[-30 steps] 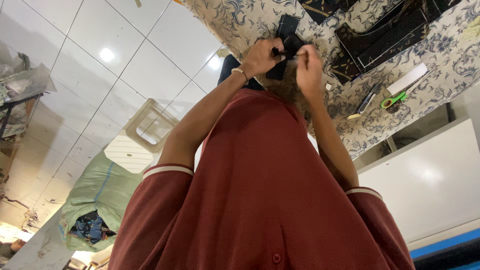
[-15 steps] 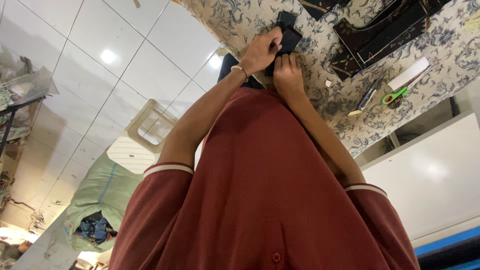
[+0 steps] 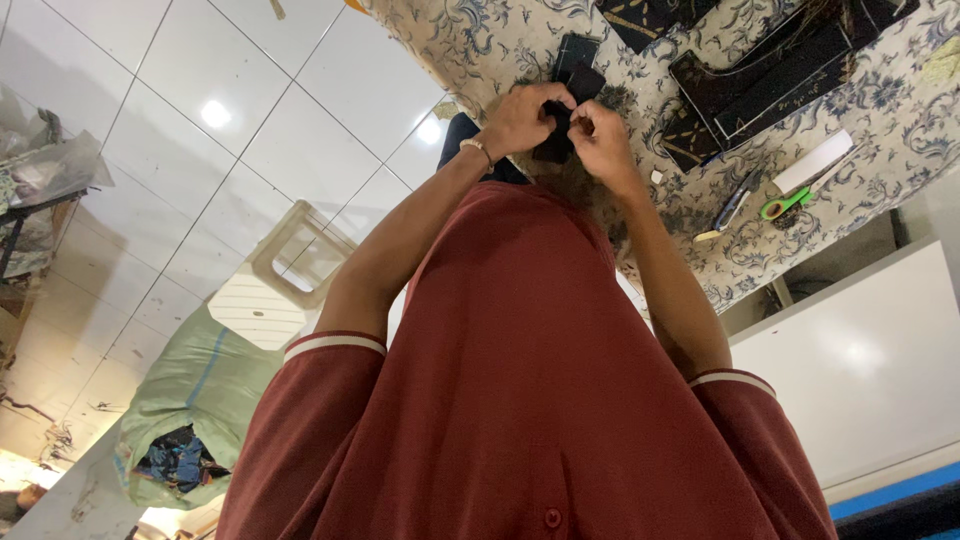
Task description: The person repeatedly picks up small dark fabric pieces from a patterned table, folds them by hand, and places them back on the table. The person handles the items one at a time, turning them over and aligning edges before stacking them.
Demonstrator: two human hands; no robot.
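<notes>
— So, how many things lie on the worktop (image 3: 480,45)?

— Counting what shows: one small black piece of cloth (image 3: 556,140) in the hands, one more black piece (image 3: 577,50) flat on the patterned cover just beyond them, and a group of larger black panels with pale stitched lines (image 3: 770,80) further along, overlapping so that I cannot count them for sure. Then one pair of scissors with green handles (image 3: 785,205), one pen-like tool (image 3: 728,210) just beside them, and one white flat bar (image 3: 812,162) next to the scissors.

— And the hands?

— Two, both the person's own, close together over the edge of the worktop. The left hand (image 3: 520,120) has its fingers curled in, pinching the upper side of the small black piece; a pale band sits at that wrist. The right hand (image 3: 603,140) is curled as well, thumb and fingers nipping the other side. Neither is spread; they nearly touch each other, with the cloth between them.

— Where is that piece, exactly?

— Held up off the worktop between the fingertips, above the cover's edge, near the flat black piece.

— Anything on the floor?

— One pale plastic stool (image 3: 275,285) on the white tiles, and one green sack (image 3: 195,400), open, with dark scraps inside.
</notes>
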